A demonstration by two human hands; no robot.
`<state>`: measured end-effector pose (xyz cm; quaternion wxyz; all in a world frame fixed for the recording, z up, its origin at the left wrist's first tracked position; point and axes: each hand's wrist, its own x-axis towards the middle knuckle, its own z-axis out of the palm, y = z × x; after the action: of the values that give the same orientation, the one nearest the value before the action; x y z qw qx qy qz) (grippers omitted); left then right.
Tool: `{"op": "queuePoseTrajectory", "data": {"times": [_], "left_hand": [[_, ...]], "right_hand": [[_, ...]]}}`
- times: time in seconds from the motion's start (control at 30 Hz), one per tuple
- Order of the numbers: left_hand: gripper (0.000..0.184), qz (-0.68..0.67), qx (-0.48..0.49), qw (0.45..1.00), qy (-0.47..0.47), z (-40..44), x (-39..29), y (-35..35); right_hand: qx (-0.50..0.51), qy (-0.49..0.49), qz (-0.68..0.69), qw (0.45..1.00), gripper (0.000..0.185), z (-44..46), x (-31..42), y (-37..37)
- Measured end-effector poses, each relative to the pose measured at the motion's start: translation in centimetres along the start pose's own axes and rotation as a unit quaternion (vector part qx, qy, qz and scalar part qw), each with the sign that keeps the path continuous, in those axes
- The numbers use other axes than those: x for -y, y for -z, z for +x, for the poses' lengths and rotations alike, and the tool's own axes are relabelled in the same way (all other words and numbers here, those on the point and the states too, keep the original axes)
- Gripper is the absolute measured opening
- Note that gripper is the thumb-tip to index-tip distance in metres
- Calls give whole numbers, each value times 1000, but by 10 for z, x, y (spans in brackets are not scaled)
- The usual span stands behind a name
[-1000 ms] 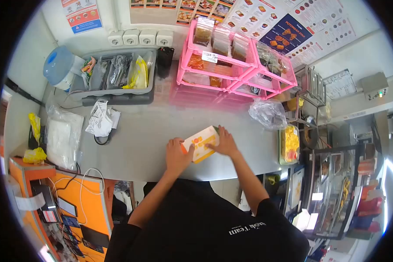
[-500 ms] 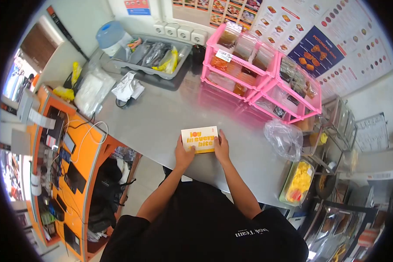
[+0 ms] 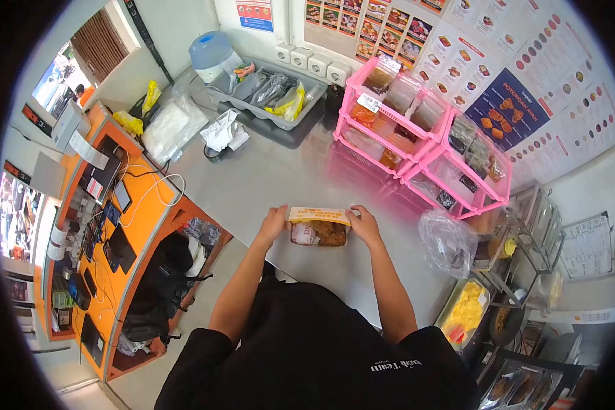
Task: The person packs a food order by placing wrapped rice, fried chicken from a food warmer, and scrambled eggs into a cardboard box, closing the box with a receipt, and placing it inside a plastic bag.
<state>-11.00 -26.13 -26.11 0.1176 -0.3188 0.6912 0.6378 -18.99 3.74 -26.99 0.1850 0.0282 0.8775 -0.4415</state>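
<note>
A small cardboard food box (image 3: 311, 243) lies on the steel counter in front of me with its lid raised. The lid (image 3: 319, 214) is white and yellow with printed letters, and it tilts up along the far side. Inside the box are brown fried pieces (image 3: 333, 234) that look like chicken, beside a white wrapped packet (image 3: 305, 236). My left hand (image 3: 273, 223) grips the lid's left end with closed fingers. At the lid's right end, my right hand (image 3: 364, 225) pinches the corner between thumb and fingers.
Pink stacked baskets (image 3: 389, 130) of packets stand at the back right. A grey tray (image 3: 297, 123) with bags sits at the back. Crumpled clear plastic (image 3: 447, 239) and a tub of yellow food (image 3: 466, 307) lie at the right. An orange desk (image 3: 140, 232) stands left.
The box was closed with both hands around its sides; now its lid is up and the food shows. My hands have moved out to the lid's ends. The camera view has shifted.
</note>
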Motion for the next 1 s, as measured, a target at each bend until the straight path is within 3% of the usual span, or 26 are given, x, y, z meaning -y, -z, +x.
{"op": "queuePoseTrajectory", "data": {"times": [0.17, 0.27, 0.37, 0.47, 0.87, 1.0], "left_hand": [[52, 14, 33, 999, -9, 2, 10, -1], [53, 61, 1, 998, -21, 10, 25, -7], [54, 15, -22, 999, 41, -1, 6, -11], [54, 100, -61, 993, 6, 7, 5, -15], [57, 164, -24, 986, -6, 11, 6, -11], [56, 221, -99, 970, -33, 40, 38, -18]], "right_hand": [[-14, 37, -19, 999, 43, 6, -11, -1], [-6, 10, 15, 1000, 43, 1, -9, -6], [-7, 3, 17, 1000, 42, -3, -7, -11], [-26, -5, 8, 1000, 42, -9, 4, -10], [-27, 37, -7, 999, 37, -21, 9, -13], [-8, 28, -18, 999, 38, -21, 13, -10]]}}
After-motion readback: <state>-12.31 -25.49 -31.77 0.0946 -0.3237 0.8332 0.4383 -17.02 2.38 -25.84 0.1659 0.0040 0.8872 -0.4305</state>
